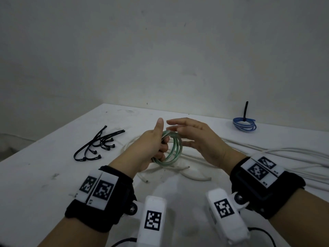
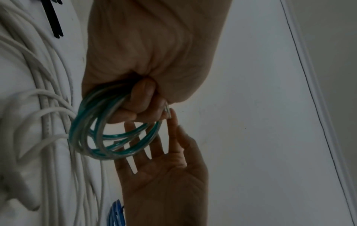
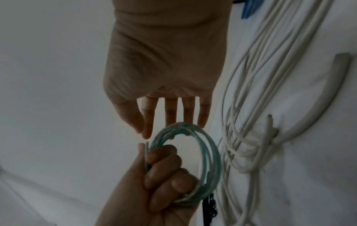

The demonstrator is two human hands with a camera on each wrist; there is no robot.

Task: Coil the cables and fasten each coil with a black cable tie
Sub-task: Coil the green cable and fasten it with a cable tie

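A coil of green see-through cable (image 1: pixel 175 148) (image 2: pixel 92 134) (image 3: pixel 206 154) hangs above the white table (image 1: pixel 53 161). My left hand (image 1: pixel 153 143) (image 2: pixel 139 100) (image 3: pixel 160 169) grips it, fingers curled through the loops and thumb raised. My right hand (image 1: pixel 194 138) (image 2: pixel 164 152) (image 3: pixel 168 110) is just right of the coil with fingers straight and spread, its tips near the coil's top, holding nothing. A bundle of black cable ties (image 1: pixel 99 143) lies on the table to the left. A blue coil (image 1: pixel 244 124), fastened with a black tie that sticks up, sits at the back right.
Loose white cables (image 1: pixel 267 152) (image 2: pixel 48 107) (image 3: pixel 247 122) sprawl under and to the right of my hands. A short thick grey tube (image 3: pixel 316 107) lies among them. The table meets a plain wall at the back; its left edge drops away.
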